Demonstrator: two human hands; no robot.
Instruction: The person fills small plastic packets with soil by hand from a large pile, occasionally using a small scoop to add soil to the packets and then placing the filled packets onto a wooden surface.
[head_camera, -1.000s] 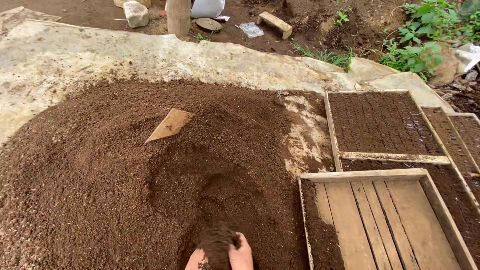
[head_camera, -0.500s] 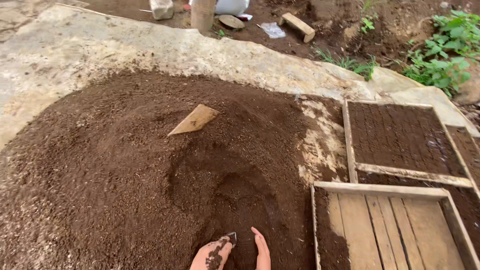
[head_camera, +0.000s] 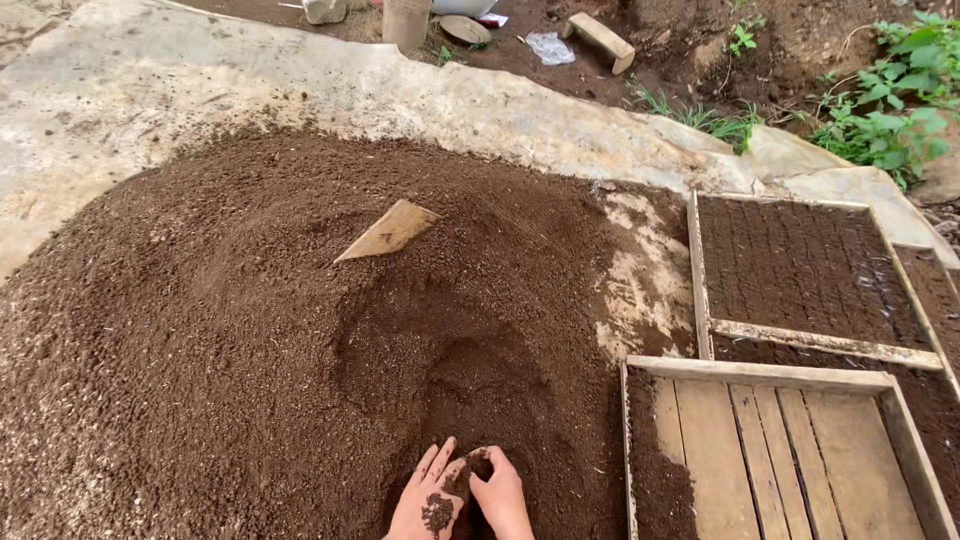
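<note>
Wooden seedling trays are seen at the right side of the view. The shallow wooden tray with a slatted plank bottom (head_camera: 780, 450) lies nearest to the hands, and it is almost bare: only a narrow strip of dark soil is held along its left wall, while the pale planks are uncovered. Behind it, a second wooden-framed tray (head_camera: 800, 265) is filled level with dark soil, and the surface of this soil is marked with fine rows. A part of a third filled tray (head_camera: 930, 290) is seen at the far right edge.

The large mound of dark brown crumbly soil (head_camera: 250, 330) is spread over a pale concrete slab (head_camera: 150, 90) and takes most of the view. A hollow is dug into the mound near its front, and both hands are placed at the lower end of this hollow. A flat pale wooden board (head_camera: 390, 230) is stuck tilted in the soil, well apart from the hands, up the slope.

The left hand (head_camera: 428, 495) is laid palm down on the soil with its fingers spread apart, and soil crumbs are stuck on its back. The right hand (head_camera: 503, 495) is set just beside it, with the fingers bent down into the soil; it is curled and not clenched. A small clump of soil is gathered between the two hands, which nearly touch at the fingertips. The empty slatted tray is found near the right hand.

Beyond the slab, green plants (head_camera: 890, 90), a wooden block (head_camera: 600, 38) and a crumpled plastic scrap (head_camera: 548, 47) are seen on bare ground.
</note>
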